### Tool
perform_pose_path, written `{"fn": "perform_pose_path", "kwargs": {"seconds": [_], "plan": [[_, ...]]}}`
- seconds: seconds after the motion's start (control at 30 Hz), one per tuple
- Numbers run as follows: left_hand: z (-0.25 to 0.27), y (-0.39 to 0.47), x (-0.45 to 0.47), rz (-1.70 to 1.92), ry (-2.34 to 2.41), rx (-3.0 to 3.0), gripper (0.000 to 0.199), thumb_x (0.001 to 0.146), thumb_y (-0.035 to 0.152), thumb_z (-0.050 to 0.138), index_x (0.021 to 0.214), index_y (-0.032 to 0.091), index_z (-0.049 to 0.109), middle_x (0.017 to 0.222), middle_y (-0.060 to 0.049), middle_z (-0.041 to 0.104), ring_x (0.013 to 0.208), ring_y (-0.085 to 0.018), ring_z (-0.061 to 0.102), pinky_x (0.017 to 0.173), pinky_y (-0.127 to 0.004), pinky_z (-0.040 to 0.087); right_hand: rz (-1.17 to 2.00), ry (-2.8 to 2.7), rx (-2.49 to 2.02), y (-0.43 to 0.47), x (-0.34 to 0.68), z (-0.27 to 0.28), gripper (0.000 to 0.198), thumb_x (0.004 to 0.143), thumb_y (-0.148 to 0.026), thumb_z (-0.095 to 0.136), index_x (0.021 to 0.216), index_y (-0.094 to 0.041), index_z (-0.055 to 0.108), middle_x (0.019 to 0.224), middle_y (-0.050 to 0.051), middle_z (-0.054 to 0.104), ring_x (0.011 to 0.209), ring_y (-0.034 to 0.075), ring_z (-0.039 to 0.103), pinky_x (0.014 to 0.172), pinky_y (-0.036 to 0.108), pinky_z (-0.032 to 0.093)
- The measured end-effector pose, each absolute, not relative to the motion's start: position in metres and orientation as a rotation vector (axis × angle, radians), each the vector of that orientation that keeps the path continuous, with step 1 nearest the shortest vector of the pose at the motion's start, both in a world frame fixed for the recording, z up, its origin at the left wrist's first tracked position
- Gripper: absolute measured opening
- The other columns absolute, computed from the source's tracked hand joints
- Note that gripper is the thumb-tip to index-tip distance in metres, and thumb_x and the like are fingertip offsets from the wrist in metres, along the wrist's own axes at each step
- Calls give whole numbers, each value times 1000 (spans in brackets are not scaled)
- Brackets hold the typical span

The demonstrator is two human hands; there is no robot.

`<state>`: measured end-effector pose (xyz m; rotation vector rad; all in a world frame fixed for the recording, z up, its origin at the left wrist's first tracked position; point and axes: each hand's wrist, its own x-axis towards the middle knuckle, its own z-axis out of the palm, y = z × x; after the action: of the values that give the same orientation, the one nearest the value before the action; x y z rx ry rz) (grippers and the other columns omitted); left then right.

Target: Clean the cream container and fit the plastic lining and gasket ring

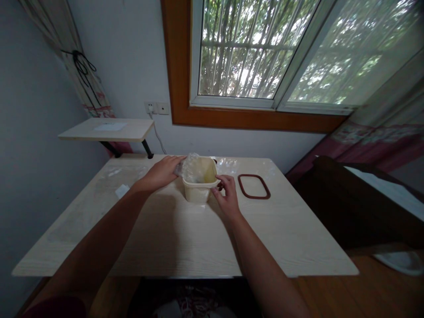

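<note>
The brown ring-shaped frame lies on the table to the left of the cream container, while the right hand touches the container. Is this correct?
Not quite: in the head view, the brown ring-shaped frame lies to the right of the cream container, not the left. It lies on the table, and the right hand touches the container.

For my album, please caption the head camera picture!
Left hand at the clear bag, right hand on the cream container, with a reddish-brown frame on the table.

Cream bin (198, 193); reddish-brown ring (257, 197); pale wood-grain table (205, 238).
</note>
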<state>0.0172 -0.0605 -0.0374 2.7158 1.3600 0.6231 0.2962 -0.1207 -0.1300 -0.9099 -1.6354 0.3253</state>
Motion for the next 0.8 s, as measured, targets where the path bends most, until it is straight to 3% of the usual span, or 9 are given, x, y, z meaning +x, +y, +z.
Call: {"fn": "perform_pose_path", "kwargs": {"seconds": [0.27,0.6,0.8], "plan": [[-35,-61,14,651,1425,2708,59,84,13,52,143,21,54,139,-10,62,128,-25,57,113,-43,41,334,-1635,-923,-121,296,-130,41,92,-29,66,132,-31,58,118,7,52,96,21,56,76,36,53],[-30,-62,2,569,1581,2749,62,77,4,49,136,17,60,116,-12,66,115,-26,58,104,-39,45,328,-1631,-926,-122,296,-129,40,92,-27,65,131,-30,58,117,7,51,94,20,56,75,36,53],[-30,-63,-2,398,1655,2786,31,76,4,50,94,16,71,97,-12,65,105,-29,58,94,-41,47,331,-1632,-907,-121,296,-130,41,91,-26,66,131,-30,58,118,7,51,92,19,55,76,35,53]]}}
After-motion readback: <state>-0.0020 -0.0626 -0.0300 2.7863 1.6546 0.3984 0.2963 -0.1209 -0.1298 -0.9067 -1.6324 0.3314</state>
